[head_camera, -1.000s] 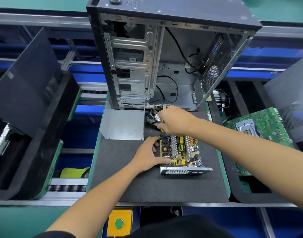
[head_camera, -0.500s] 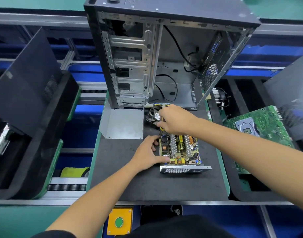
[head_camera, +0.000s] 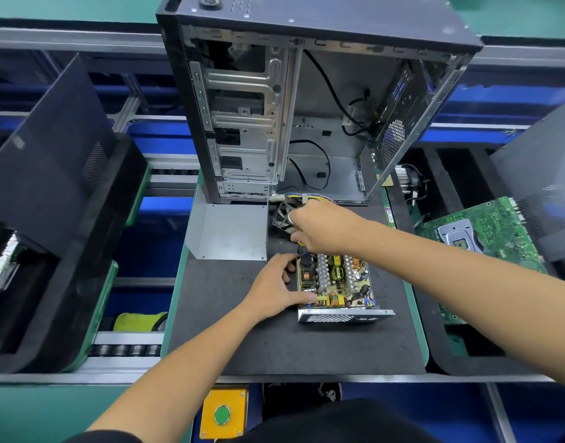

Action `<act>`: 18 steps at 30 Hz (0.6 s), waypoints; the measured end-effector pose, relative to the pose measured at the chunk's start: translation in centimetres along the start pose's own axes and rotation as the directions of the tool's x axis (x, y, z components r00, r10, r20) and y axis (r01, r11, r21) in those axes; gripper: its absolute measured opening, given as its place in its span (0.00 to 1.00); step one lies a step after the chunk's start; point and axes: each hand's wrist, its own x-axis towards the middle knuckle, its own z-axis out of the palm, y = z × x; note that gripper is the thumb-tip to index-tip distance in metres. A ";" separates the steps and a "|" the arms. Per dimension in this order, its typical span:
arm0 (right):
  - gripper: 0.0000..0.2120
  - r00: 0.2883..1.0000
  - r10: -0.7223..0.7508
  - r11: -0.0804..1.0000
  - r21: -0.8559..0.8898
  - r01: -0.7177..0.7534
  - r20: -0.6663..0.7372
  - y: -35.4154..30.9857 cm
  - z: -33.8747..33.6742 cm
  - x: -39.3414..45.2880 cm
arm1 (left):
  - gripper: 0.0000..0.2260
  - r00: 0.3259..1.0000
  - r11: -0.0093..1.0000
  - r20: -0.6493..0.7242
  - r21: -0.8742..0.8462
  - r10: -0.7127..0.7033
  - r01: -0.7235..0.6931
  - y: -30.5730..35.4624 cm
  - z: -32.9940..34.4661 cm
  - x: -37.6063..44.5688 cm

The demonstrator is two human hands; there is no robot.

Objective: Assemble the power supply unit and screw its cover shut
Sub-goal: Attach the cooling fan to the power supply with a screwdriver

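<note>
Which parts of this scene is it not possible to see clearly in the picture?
- Head view: what the right hand holds over the fan; its own fingers hide the grip.
- Far end of the power supply board: covered by the right hand.
- Left hand fingertips at the board's edge: partly hidden.
- Board part markings: too small.
- Motherboard: partly covered by the right forearm and a dark panel.
- Computer case top: cut off by the frame.

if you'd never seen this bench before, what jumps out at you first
The open computer case standing upright at the back of the black mat dominates the view. In front of it lies the uncovered power supply unit, its circuit board bare, steadied at its left edge by the left hand while the right hand works at the black fan behind it. A green motherboard sits off to the right.
</note>
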 end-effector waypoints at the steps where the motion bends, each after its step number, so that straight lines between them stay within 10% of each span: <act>1: 0.14 1.000 0.028 0.999 0.029 -0.028 -0.006 0.0 0.1 -0.1 | 0.44 1.000 1.000 0.000 -0.001 -0.001 0.001 0.0 0.0 0.0; 18: 0.18 0.992 0.126 0.985 0.120 -0.124 -0.009 0.1 0.4 -0.2 | 0.45 1.000 1.000 -0.003 -0.011 0.001 -0.001 -0.1 0.0 0.1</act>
